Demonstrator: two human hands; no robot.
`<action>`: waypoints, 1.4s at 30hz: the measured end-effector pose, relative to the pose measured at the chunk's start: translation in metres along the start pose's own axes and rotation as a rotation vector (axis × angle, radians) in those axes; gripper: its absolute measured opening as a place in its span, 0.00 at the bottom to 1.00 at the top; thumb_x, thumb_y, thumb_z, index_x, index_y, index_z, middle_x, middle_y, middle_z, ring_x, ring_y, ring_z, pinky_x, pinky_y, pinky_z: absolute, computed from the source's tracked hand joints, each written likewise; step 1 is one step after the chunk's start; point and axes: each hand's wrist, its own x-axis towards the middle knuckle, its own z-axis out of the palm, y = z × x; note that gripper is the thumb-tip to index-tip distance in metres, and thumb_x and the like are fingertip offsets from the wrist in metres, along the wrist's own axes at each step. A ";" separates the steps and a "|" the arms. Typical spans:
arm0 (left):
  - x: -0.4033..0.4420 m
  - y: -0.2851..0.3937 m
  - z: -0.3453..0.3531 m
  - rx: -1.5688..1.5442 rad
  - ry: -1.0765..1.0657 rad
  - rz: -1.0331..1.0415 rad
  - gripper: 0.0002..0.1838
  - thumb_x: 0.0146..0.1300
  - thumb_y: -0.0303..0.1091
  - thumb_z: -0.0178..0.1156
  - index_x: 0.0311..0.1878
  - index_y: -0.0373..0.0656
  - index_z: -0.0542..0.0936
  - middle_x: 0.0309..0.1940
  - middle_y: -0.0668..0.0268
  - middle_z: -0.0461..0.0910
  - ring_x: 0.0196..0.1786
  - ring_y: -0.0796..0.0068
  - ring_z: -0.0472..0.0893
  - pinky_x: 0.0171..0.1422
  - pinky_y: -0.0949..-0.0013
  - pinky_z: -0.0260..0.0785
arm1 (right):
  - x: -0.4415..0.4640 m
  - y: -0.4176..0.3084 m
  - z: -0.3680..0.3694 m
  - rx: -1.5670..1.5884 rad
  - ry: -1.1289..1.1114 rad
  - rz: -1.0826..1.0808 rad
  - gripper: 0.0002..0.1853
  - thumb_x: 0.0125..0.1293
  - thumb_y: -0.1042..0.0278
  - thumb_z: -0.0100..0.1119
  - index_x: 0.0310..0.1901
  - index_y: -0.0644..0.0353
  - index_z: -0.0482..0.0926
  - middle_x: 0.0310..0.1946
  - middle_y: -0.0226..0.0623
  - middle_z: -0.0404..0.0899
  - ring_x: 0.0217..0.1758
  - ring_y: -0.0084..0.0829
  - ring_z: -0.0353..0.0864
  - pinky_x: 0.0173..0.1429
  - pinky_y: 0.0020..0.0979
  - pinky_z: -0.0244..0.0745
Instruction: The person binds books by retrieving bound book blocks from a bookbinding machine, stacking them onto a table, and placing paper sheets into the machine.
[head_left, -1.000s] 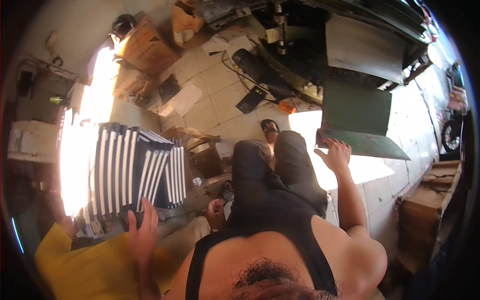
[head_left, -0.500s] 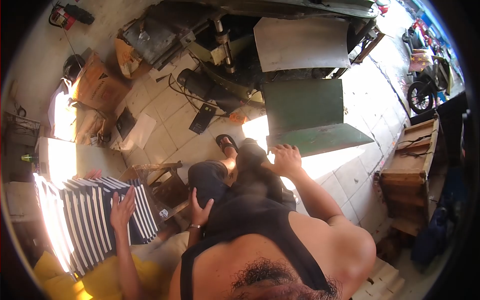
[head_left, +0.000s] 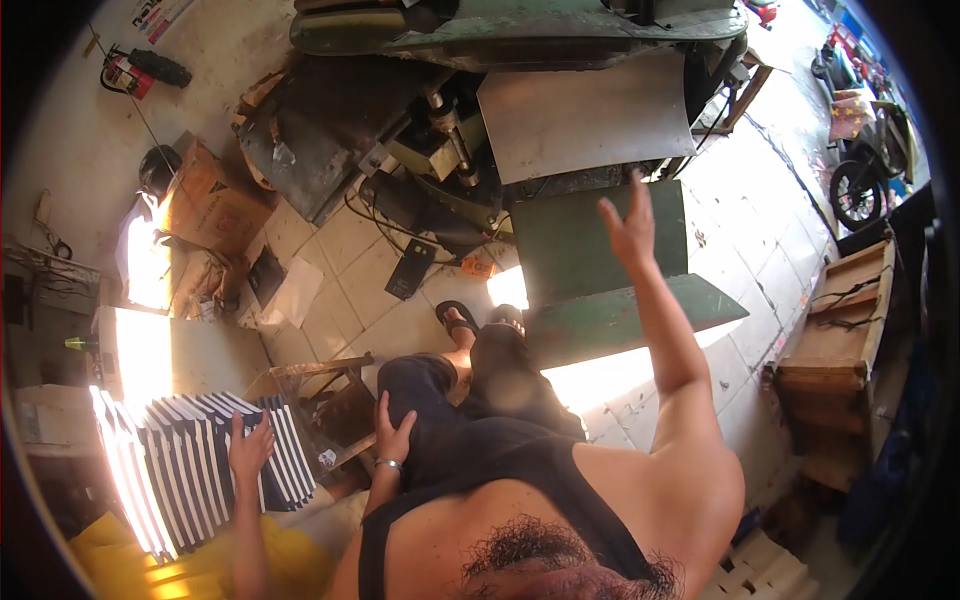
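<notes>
My left hand (head_left: 395,435), with a metal band at its wrist, lies on my left knee with thumb and fingers apart, holding nothing. My right arm stretches forward, and my right hand (head_left: 632,228) is in the air over a green metal panel (head_left: 590,240), fingers spread and empty. Just beyond its fingertips is a grey metal sheet (head_left: 585,115) on a dark machine. At the left, a co-worker's hand (head_left: 250,445) touches a row of dark, white-edged books (head_left: 200,470).
A wooden frame (head_left: 350,410) stands beside my left knee. Left of the machine are a cardboard box (head_left: 215,205), papers (head_left: 297,290) and a black device (head_left: 410,268) with cables. A wooden crate (head_left: 835,345) is at the right, with a motorcycle (head_left: 860,190) beyond it.
My right hand has left the green panel's near edge and risen forward over the panel, its fingers spreading. My left hand has settled on my knee. The view has turned right.
</notes>
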 end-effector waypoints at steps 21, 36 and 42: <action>0.032 0.069 0.029 0.178 0.025 -0.036 0.37 0.60 0.44 0.74 0.73 0.52 0.73 0.77 0.43 0.62 0.79 0.44 0.64 0.81 0.53 0.58 | 0.205 0.163 -0.046 -0.433 -0.283 0.216 0.61 0.45 0.39 0.83 0.77 0.60 0.63 0.55 0.50 0.87 0.59 0.49 0.86 0.64 0.42 0.78; 0.017 0.088 0.029 0.178 0.080 -0.079 0.34 0.61 0.49 0.72 0.71 0.57 0.76 0.79 0.46 0.59 0.79 0.41 0.61 0.82 0.48 0.56 | 0.206 0.151 -0.044 0.085 -0.303 0.293 0.65 0.54 0.72 0.81 0.79 0.72 0.36 0.65 0.53 0.76 0.63 0.44 0.80 0.64 0.39 0.83; 0.019 0.069 0.021 0.192 0.099 -0.102 0.33 0.63 0.49 0.70 0.71 0.55 0.76 0.79 0.45 0.59 0.80 0.41 0.60 0.82 0.47 0.55 | 0.202 0.122 -0.059 -0.346 -0.256 0.454 0.74 0.51 0.40 0.82 0.84 0.29 0.26 0.65 0.50 0.80 0.61 0.54 0.79 0.52 0.64 0.81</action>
